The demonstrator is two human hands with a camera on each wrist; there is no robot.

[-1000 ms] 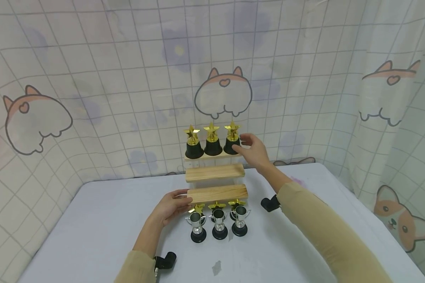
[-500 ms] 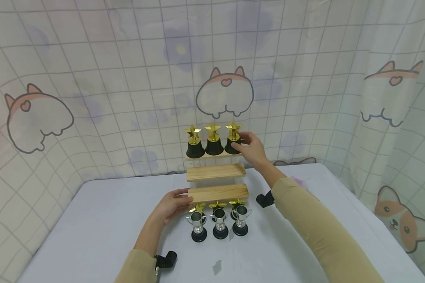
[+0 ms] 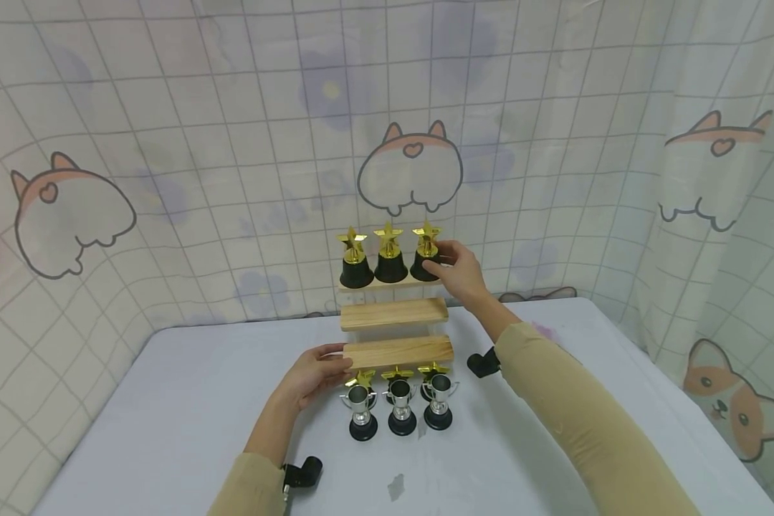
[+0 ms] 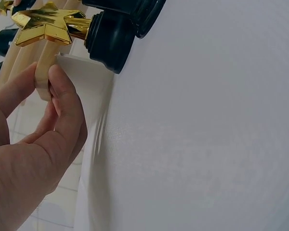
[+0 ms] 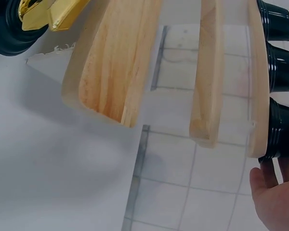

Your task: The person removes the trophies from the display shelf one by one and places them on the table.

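Observation:
My right hand [image 3: 464,276] holds the black base of the rightmost gold star trophy [image 3: 427,251] on the top wooden board [image 3: 390,285]. Its fingertips show against that base [image 5: 282,127] in the right wrist view, the star itself out of frame. Two more star trophies [image 3: 356,265] [image 3: 390,261] stand upright to its left. Lower down, my left hand [image 3: 311,376] pinches the left end of the lowest wooden board [image 3: 400,352] between thumb and fingers, the board end [image 4: 44,79] showing in the left wrist view.
A middle board [image 3: 393,314] with nothing on it lies between the other two. In front of the rack stand three silver cups [image 3: 400,410] on the white table [image 3: 219,401]. Behind them, partly hidden, are three gold star trophies [image 3: 361,378]. A patterned curtain [image 3: 232,179] hangs behind.
My right forearm has shifted slightly left, and the right hand stays at the rightmost star trophy. The left hand keeps its place at the lowest board.

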